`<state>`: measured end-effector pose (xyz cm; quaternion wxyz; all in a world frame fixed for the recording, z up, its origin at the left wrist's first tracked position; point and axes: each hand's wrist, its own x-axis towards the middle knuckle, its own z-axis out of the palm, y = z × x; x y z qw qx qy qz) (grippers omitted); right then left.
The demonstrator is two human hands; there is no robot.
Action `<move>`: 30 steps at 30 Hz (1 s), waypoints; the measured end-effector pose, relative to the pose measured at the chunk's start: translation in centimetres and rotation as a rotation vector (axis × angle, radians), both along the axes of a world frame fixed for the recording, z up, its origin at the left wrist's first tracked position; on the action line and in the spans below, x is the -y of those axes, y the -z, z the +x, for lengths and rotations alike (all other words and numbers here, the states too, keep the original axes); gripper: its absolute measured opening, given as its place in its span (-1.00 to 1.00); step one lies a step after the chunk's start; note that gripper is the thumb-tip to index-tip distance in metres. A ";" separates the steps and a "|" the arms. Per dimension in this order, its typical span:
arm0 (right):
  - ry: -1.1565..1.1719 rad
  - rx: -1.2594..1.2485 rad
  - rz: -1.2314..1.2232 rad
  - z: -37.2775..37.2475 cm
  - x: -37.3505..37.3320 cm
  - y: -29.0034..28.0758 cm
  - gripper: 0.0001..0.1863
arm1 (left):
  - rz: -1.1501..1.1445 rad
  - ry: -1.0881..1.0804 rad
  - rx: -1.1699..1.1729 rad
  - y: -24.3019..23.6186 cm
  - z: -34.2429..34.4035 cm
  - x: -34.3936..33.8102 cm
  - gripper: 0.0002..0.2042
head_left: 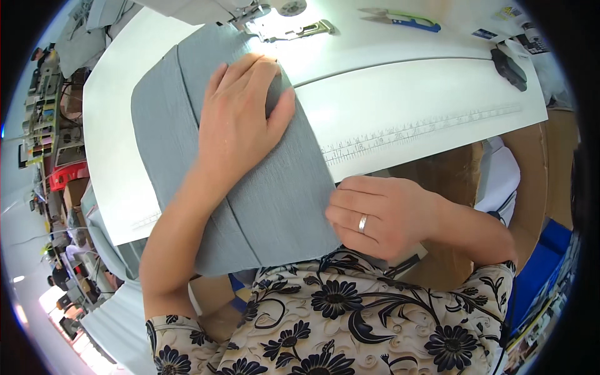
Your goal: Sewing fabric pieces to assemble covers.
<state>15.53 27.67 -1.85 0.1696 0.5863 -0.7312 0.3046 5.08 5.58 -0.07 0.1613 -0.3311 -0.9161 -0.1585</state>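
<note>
A grey fabric piece (275,200) with a lengthwise seam lies over the white sewing table and hangs past its near edge towards my lap. My left hand (240,112) rests on top of it, palm down with fingers spread, just short of the lit presser foot (265,31). The fabric's far end reaches that foot; the needle is lost in glare. With fingers curled closed, my right hand (381,215) grips the fabric's right edge near the table's front. A ring shows on one finger.
Thread snips (403,20) with a blue and green handle lie at the back right. A black object (509,69) sits by the table's right edge. Ruler markings (400,137) run along the front. A cardboard box (531,181) with white cloth stands at the right below the table.
</note>
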 end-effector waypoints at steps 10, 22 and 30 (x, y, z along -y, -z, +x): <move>0.094 -0.102 -0.021 -2.2 1.5 0.4 -0.79 | -0.014 0.048 -0.075 0.7 -1.9 1.7 -0.72; 0.146 -0.124 0.018 -4.0 2.3 0.1 -0.73 | -0.037 -0.072 0.075 -0.5 2.4 1.3 -0.64; 0.208 -0.073 0.052 -5.5 2.4 -0.4 -0.74 | -0.049 -0.056 0.097 -1.1 5.5 0.9 -0.66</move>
